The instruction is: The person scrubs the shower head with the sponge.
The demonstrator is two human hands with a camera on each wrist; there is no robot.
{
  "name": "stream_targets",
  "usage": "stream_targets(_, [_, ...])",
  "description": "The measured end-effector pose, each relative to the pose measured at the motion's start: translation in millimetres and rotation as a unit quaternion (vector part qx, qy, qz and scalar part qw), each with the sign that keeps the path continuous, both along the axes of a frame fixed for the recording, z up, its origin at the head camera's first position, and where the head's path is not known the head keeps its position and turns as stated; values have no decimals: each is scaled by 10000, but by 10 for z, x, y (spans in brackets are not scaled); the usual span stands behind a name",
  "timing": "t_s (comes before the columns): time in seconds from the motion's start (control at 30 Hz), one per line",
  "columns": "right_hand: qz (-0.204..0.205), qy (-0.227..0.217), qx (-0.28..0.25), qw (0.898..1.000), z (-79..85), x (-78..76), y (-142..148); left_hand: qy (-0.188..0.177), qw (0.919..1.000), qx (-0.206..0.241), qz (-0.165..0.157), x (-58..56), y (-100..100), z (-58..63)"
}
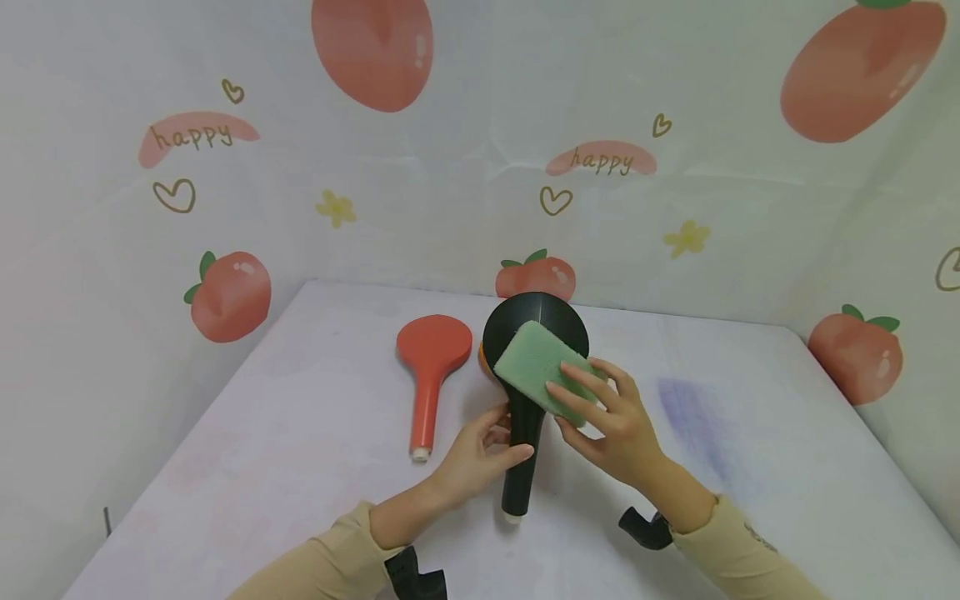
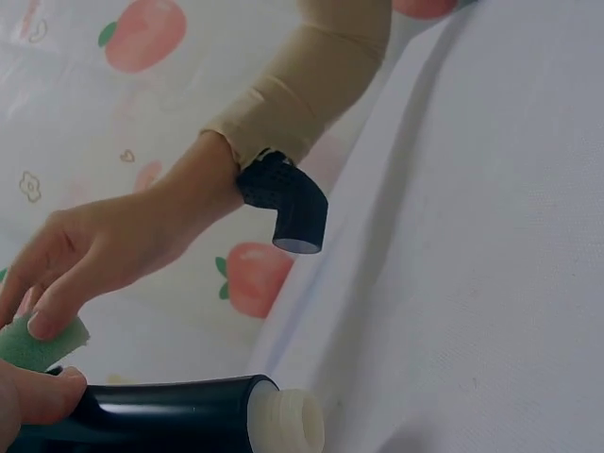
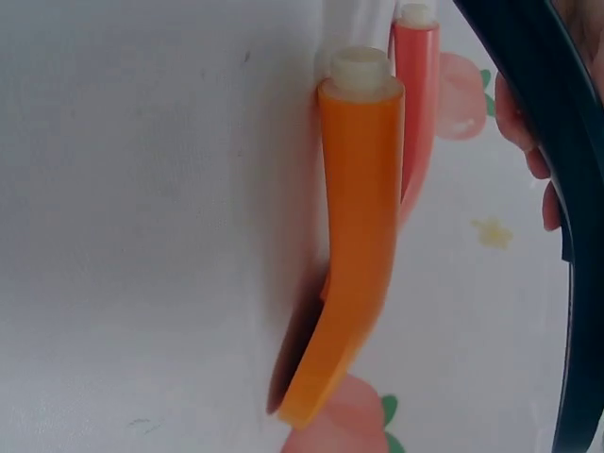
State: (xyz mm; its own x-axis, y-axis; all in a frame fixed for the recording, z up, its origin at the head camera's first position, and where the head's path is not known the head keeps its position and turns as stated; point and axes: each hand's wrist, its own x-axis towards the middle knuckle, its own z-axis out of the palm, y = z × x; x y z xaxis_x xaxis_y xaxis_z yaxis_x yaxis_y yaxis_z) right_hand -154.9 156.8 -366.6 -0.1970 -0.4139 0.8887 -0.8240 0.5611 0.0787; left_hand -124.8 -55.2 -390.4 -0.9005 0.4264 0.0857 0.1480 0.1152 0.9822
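My left hand (image 1: 471, 457) grips the handle of a black handheld shower head (image 1: 519, 483), thumb on top and fingers behind. The round head points away, and a pale threaded end (image 2: 300, 420) shows at the bottom of the handle. In my right hand (image 1: 618, 429) is a light green sponge (image 1: 531, 365), pinched between thumb and fingers. It overlaps the lower right part of the black head in the head view. From the left wrist view, part of the sponge (image 2: 33, 344) shows under the right fingers. The left thumb (image 2: 47, 394) lies along the black handle.
A red shower head (image 1: 431, 350) lies on the white table (image 1: 300, 500) to the left. An orange shower head (image 3: 359, 189) lies behind the black one, mostly hidden in the head view. A bluish smudge (image 1: 690, 425) marks the tabletop at right. A fruit-print backdrop (image 1: 450, 200) stands behind.
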Motion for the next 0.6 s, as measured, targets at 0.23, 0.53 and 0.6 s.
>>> stream_targets(0.23, [-95, -239, -534, 9982, 48, -86, 96, -10, 9999, -79, 70, -2, -18, -18])
stream_targets(0.53, [-633, -1161, -1443, 9807, 119, -161, 202, -83, 9999, -129, 20, 3, -9, -19])
stream_targets(0.6, [-590, -1088, -1326, 9834, 119, -139, 166, -24, 9999, -141, 39, 5, -8, -18])
